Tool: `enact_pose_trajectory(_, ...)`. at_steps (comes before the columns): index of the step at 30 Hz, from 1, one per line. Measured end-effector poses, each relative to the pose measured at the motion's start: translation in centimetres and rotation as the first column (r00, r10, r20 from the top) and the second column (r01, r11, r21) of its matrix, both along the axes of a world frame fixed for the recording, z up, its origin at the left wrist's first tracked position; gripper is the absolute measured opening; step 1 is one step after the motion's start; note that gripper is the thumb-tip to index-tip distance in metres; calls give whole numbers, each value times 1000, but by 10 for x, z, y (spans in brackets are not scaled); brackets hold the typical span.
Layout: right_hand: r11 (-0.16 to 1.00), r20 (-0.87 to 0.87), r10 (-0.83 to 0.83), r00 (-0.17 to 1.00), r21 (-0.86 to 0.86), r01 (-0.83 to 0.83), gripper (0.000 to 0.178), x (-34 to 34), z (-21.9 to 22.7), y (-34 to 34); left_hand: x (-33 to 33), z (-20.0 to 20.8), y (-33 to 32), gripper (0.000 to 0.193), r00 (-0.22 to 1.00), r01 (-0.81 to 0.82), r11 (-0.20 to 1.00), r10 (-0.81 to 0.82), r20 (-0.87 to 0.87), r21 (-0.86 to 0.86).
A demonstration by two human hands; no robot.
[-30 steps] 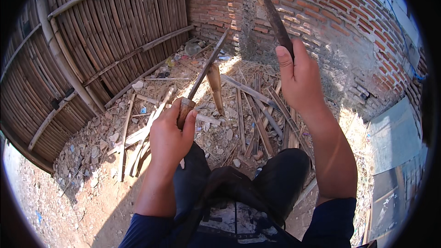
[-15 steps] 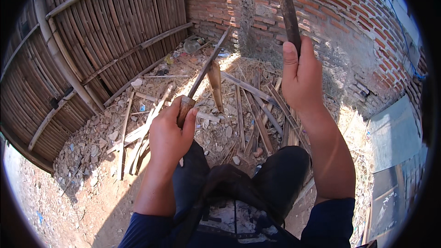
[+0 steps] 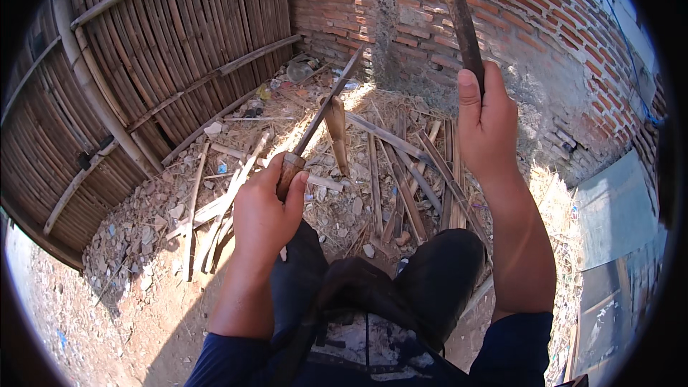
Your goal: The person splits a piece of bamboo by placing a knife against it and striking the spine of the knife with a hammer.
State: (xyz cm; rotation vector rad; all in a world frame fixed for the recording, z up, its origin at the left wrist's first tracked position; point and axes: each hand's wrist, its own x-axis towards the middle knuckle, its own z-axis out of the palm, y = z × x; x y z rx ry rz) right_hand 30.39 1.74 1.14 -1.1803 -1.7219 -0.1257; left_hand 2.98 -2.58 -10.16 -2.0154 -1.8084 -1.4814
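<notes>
My left hand [image 3: 266, 208] is closed round the wooden handle of a machete [image 3: 331, 104], whose long dark blade slants up and away to the right. About midway along, the blade rests against the top of an upright split piece of wood or bamboo [image 3: 336, 140]. Raised on the right, my right hand [image 3: 489, 118] grips the lower handle of a hammer [image 3: 462, 25]. Its dark metal head, partly cut off by the picture's top edge, is well above and apart from the machete.
Several wood strips [image 3: 408, 193] lie ahead among straw and rubble [image 3: 143, 244]. A slatted bamboo fence [image 3: 193, 43] stands at the left, a brick wall [image 3: 337, 7] at the back and right. Pale sheets [image 3: 618, 208] lean at the far right. My knees flank the work spot.
My right hand has shifted slightly right with the hammer, and more of the hammer head shows. The machete's tip has dipped a little; my left hand has hardly moved.
</notes>
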Motion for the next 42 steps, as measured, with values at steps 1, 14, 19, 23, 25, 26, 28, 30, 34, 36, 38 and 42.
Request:
enact_pose_trajectory(1, 998, 88, -39, 995, -45, 43, 38, 2, -10, 3, 2, -1, 0, 43, 1000, 9, 1000, -9, 23, 6)
enact_pose_trajectory(14, 1000, -67, 10, 998, 23, -9, 36, 9, -25, 19, 1, -6, 1, 45, 1000, 21, 1000, -21, -20, -9)
enact_pose_trajectory(19, 958, 389, -40, 921, -248, 147, 39, 10, -50, 26, 2, 1, -5, 46, 997, -3, 999, 1, -72, -34)
enact_pose_trajectory(23, 983, 201, 2, 980, -178, 35, 40, 15, -13, 15, -2, -7, -1, 45, 998, -7, 1000, 6, -67, -14)
enact_pose_trajectory(25, 992, 70, 15, 997, -129, -6, 40, 12, -11, 11, -2, -8, -1, 44, 998, 9, 1000, -9, -63, -1)
enact_pose_trajectory(26, 996, 13, 14, 1000, -93, -13, 39, 6, -13, 10, -2, -8, -2, 44, 998, 1, 1000, -2, -66, -11)
enact_pose_trajectory(28, 985, 99, -44, 994, -163, 59, 39, 1, -25, 7, 2, -6, -1, 44, 998, 10, 1000, -11, -66, -26)
enact_pose_trajectory(30, 916, 374, -70, 925, -343, 208, 39, -2, -66, 18, 3, -4, -2, 43, 995, -12, 999, 8, -96, -42)
enact_pose_trajectory(34, 941, 223, 3, 975, -330, 73, 38, 7, -78, 24, 2, -3, -3, 43, 995, -21, 997, 14, -97, -71)
enact_pose_trajectory(36, 953, 145, 29, 989, -302, 16, 37, 12, -64, 21, 0, -4, -7, 43, 997, -23, 996, 16, -72, -89)
enact_pose_trajectory(38, 983, 15, 49, 999, -178, -45, 37, 10, -47, 16, -1, -8, -5, 43, 998, -10, 997, 5, -63, -81)
enact_pose_trajectory(42, 996, -197, 89, 976, 47, -81, 37, 2, -30, 5, 2, -13, 1, 43, 998, 16, 999, -19, -62, -49)
